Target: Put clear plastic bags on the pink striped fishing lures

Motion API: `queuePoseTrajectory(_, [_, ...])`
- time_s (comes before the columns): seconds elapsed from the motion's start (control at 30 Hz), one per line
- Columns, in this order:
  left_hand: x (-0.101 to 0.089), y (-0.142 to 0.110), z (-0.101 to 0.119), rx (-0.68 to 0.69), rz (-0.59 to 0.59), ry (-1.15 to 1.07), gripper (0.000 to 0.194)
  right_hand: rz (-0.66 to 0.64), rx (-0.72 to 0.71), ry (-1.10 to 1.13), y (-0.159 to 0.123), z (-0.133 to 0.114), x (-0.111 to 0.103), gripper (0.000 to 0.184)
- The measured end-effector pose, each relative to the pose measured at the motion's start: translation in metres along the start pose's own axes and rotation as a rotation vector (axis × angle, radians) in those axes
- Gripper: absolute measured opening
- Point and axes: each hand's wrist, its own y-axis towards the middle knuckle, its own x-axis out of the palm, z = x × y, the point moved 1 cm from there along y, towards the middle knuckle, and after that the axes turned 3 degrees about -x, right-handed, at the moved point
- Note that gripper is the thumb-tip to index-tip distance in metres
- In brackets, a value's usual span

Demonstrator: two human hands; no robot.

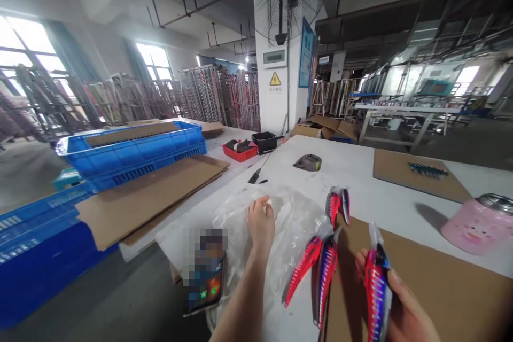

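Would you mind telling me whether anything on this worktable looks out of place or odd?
The smartphone looks precariously placed: it lies at the edge of the white worktable, and its lower corner appears to jut past that edge, leaving it poorly supported.

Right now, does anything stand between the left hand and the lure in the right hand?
Yes: other red lures lie on the table between the left hand and the lure in the right hand.

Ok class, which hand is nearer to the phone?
Left. The left hand rests on the plastic bag, just right of the phone; the right hand, holding a fishing lure, is much farther right.
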Motion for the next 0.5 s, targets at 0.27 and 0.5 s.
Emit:
queuePoseTrajectory(0.27, [0.017, -0.019, 0.007, 0.21, -0.037, 0.084, 0.033, -0.149, -0.045, 0.189, -0.002, -0.007, 0.014, 0.033])
queuePoseTrajectory(0.5, [0.038, -0.08, 0.033, 0.775, -0.677, -0.218, 0.033, -0.213, -0.131, 0.205, -0.001, -0.009, 0.027, 0.036])
